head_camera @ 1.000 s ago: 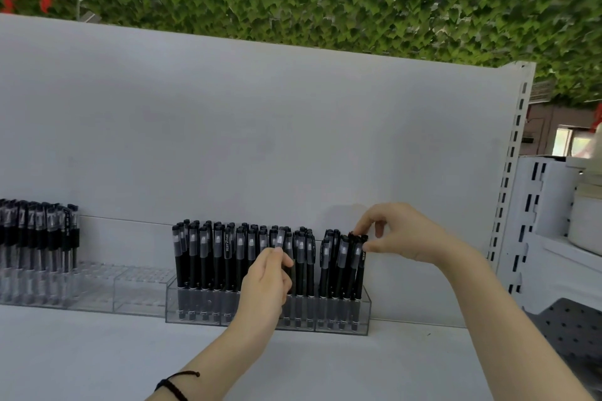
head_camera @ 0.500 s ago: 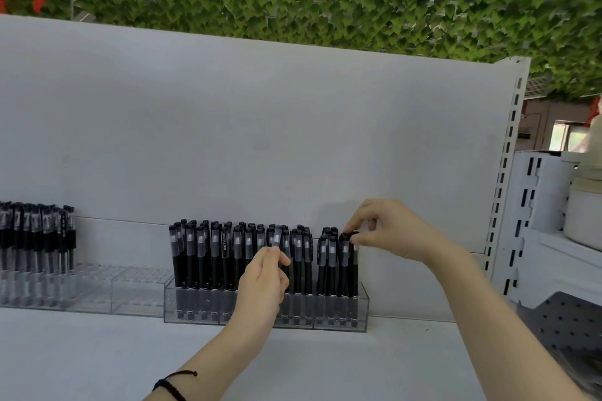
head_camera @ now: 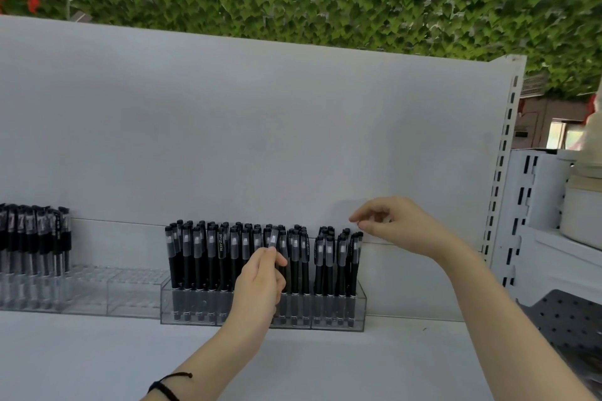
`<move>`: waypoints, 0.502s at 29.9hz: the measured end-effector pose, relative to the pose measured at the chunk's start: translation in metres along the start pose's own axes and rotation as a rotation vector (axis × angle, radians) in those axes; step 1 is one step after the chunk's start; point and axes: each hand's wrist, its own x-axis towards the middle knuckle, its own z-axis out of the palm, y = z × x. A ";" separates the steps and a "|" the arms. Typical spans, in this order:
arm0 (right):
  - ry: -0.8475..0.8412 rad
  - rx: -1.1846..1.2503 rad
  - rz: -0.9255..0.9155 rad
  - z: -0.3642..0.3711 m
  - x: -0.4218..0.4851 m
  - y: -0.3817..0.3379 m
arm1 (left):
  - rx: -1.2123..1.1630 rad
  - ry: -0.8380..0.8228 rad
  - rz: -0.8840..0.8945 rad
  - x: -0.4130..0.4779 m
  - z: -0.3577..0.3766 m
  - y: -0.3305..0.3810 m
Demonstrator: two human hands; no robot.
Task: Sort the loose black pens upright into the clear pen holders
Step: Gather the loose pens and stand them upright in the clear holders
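A clear pen holder (head_camera: 358, 309) stands on the white shelf (head_camera: 97, 361), filled with several upright black pens (head_camera: 198, 257). My left hand (head_camera: 260, 283) is in front of its middle and pinches one black pen (head_camera: 273, 239) by the upper barrel, slightly tilted among the others. My right hand (head_camera: 394, 225) hovers just above the holder's right end, thumb and forefinger nearly touching, holding nothing. The rightmost pens (head_camera: 355, 254) stand upright below it.
A second clear holder (head_camera: 130, 293) sits to the left, its right cells empty and several black pens (head_camera: 35, 238) at its left end. The grey back panel (head_camera: 260, 140) rises behind. A white slotted upright (head_camera: 503, 172) and perforated shelf (head_camera: 570, 322) lie right.
My right hand has let go of the rightmost pens and lifted slightly above them. The left hand stays on its pen in the middle of the holder.
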 end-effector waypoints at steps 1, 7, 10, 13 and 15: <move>-0.010 -0.001 0.004 0.001 0.000 0.000 | 0.004 -0.001 0.001 0.000 0.000 0.000; -0.062 -0.073 0.018 0.009 0.004 -0.001 | 0.007 -0.002 0.004 0.000 0.000 0.001; -0.065 -0.105 0.013 0.007 0.004 0.000 | 0.007 -0.003 0.004 -0.001 0.000 0.001; -0.112 -0.132 -0.005 0.006 0.005 -0.002 | 0.003 -0.002 0.006 -0.001 0.000 0.001; -0.143 -0.164 -0.037 0.008 0.005 -0.004 | 0.005 -0.003 0.009 -0.001 0.000 0.001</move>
